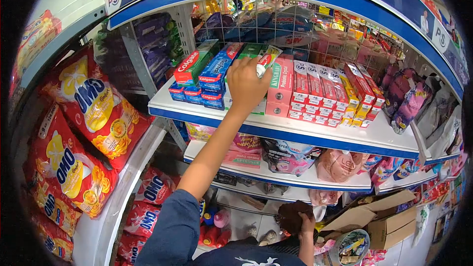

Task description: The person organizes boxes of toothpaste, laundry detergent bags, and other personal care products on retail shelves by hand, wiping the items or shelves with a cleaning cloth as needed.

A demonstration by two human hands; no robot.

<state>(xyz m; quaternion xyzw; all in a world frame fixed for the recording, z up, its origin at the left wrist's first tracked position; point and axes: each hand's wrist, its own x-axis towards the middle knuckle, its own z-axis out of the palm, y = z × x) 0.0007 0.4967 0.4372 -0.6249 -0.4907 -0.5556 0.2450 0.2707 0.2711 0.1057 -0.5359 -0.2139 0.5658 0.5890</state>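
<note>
My left hand reaches up to the top shelf with its fingers curled around a colourful tube-like pack that has a white end. Green-and-white boxes lie under and behind this hand. Just left of it are stacked red and blue Colgate toothpaste boxes. A pink Kingbaby box stands to its right. Low down, my right hand grips a dark brown cloth-like item, whose exact kind I cannot make out.
P/S toothpaste boxes fill the right of the white shelf. Red OMO detergent bags stand on the left. Detergent pouches sit one shelf lower. An open cardboard box and a filled bucket stand at lower right.
</note>
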